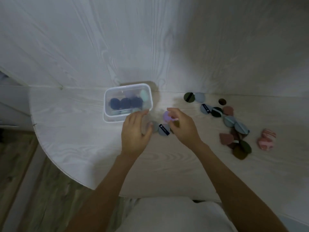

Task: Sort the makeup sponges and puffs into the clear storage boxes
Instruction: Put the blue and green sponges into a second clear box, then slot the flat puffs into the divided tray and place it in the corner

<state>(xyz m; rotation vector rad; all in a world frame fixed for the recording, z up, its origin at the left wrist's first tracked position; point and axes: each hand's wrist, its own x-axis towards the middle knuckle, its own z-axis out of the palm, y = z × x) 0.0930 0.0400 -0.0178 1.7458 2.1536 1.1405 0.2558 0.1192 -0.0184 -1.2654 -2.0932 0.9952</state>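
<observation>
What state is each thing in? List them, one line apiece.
Clear storage box: lid off, partly filled with puffs.
Lilac puff: pinched in the right hand.
Left hand: open, holds nothing.
Grey puffs: flat on the table, between the hands.
Pink marbled sponge: on the table, unsorted.

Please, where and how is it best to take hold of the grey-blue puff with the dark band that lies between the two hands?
Probably by its rim, pinched from above. The grey-blue puff lies flat on the table, so only its edge gives the fingers purchase. Its right side is crowded by the right hand, so the near edge looks freest. The dark band may also be hooked.
</observation>
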